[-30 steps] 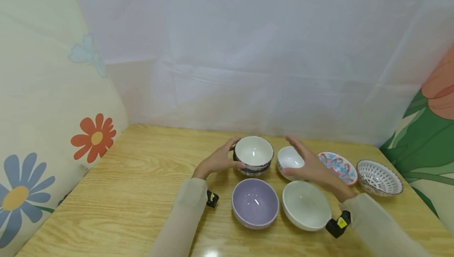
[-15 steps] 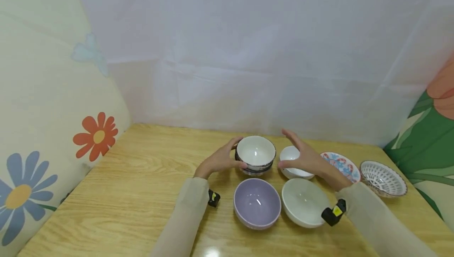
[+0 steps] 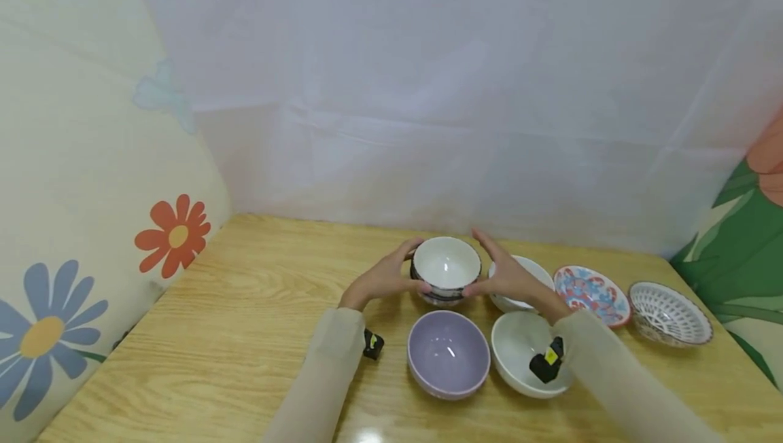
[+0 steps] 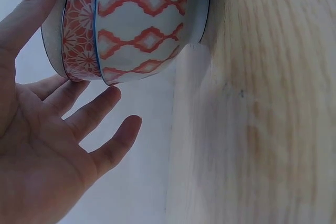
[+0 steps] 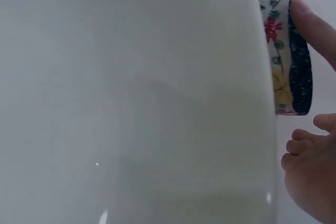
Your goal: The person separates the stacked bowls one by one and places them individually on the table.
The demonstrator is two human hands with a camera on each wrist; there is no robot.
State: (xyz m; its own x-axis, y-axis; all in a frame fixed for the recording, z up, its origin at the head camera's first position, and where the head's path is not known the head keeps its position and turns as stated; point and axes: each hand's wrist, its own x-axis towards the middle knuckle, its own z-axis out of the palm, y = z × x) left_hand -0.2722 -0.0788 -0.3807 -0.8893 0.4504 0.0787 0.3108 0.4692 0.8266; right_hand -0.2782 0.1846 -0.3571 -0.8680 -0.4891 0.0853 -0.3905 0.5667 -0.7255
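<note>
A stack of nested bowls (image 3: 445, 272), white inside with dark rims, stands on the table. My left hand (image 3: 385, 278) holds its left side, thumb at the front and fingers behind. In the left wrist view the bowls (image 4: 139, 30) show red diamond and flower patterns, and some left fingers (image 4: 118, 142) spread free below. My right hand (image 3: 510, 280) is spread at the stack's right side, thumb tip at the front rim, index finger straight behind. The right wrist view shows the thumb (image 5: 312, 27) against a flowered bowl (image 5: 287, 61) with a navy rim.
In front of the stack sit a purple bowl (image 3: 448, 355) and a pale green bowl (image 3: 516, 348), the latter partly under my right wrist. Behind my right hand is a white bowl (image 3: 537, 272). Farther right lie a red-and-blue patterned plate (image 3: 592, 293) and a latticed oval bowl (image 3: 669, 314).
My right hand has moved left, from over the white bowl to the right side of the stack. My left hand has stayed on the stack. The view has shifted slightly.
</note>
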